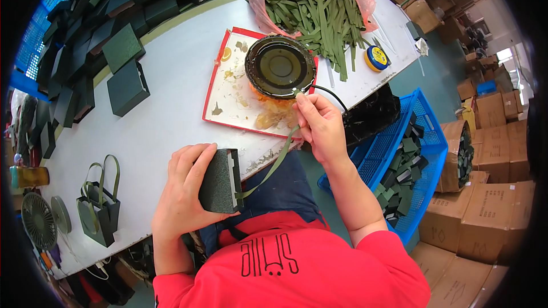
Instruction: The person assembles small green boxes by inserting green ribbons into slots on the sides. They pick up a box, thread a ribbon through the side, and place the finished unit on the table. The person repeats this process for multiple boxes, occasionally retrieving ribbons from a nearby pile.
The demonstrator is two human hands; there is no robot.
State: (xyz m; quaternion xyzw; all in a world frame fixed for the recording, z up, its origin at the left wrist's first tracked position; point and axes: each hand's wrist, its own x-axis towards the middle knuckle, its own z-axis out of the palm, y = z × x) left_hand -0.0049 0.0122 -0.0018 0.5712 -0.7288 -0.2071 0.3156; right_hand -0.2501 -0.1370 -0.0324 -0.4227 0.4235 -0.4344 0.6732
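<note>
My left hand (180,185) is closed around a small dark green box (214,185) with a textured face, holding it over the near edge of the table. From the box's lower right corner a green ribbon (273,170) runs up to my right hand (321,125). There the fingertips pinch its free end at the near rim of a round black pan (250,74). Amber-brown liquid fills the pan, glossy like melted glue. Beneath it lies a white tray (231,102) with red edges, stained with dried drips.
A pink plastic bag (260,0) spills green ribbon strips (319,14) behind the pan. Dark green boxes (128,88) crowd the far left. Finished-looking handled boxes (98,217) stand near a fan (39,222). A round tin (377,58), blue crate (425,194) and cartons (485,211) are rightward.
</note>
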